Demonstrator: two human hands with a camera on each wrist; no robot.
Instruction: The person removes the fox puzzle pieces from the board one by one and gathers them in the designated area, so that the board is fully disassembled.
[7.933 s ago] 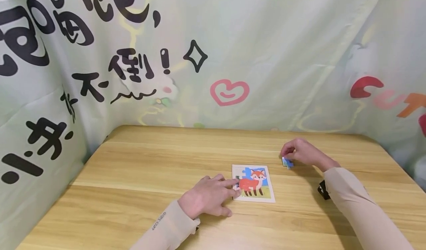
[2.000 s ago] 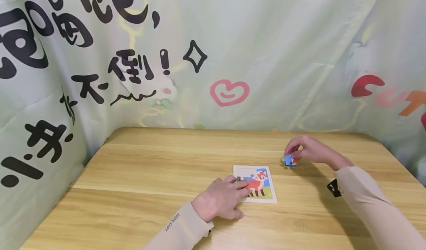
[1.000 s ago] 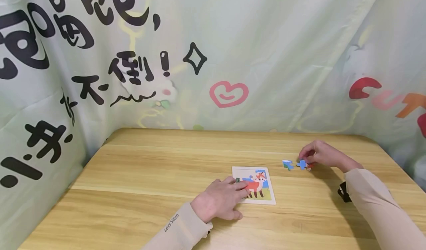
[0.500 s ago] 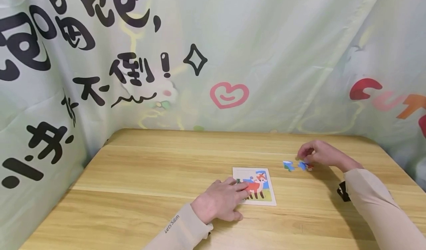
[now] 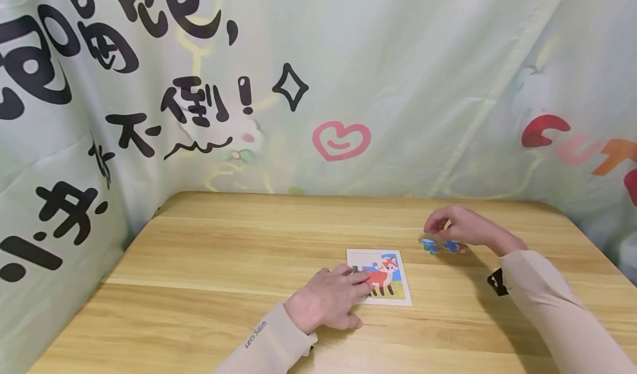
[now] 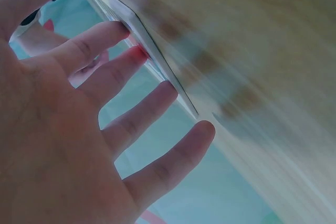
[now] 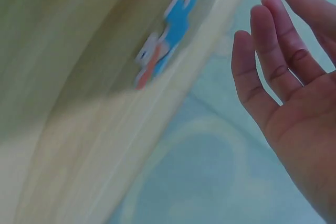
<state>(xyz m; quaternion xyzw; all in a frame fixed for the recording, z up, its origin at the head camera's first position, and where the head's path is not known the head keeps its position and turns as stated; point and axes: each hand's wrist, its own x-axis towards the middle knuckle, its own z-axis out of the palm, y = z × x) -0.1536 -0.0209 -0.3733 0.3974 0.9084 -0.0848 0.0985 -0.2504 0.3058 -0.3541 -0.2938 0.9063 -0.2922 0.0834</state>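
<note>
- On the left side of the puzzle tray (image 5: 385, 302), I see the left hand (image 5: 332, 296), fingers spread, fingertips touching.
- Near two loose puzzle pieces (image 5: 429, 246), right of the tray: the right hand (image 5: 463, 226), raised, fingers loosely bent.
- Beige sleeves (image 5: 557, 302) reach across the table (image 5: 224, 241).
- Inside the tray: a partial fox picture (image 5: 381, 281).

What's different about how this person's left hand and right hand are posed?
The left hand rests on the fox puzzle, while the right hand is near two loose pieces, holding neither. The left hand's fingers are spread and mostly straight; the right hand's are closer together and gently bent. Both hands emerge from beige sleeves.
</note>
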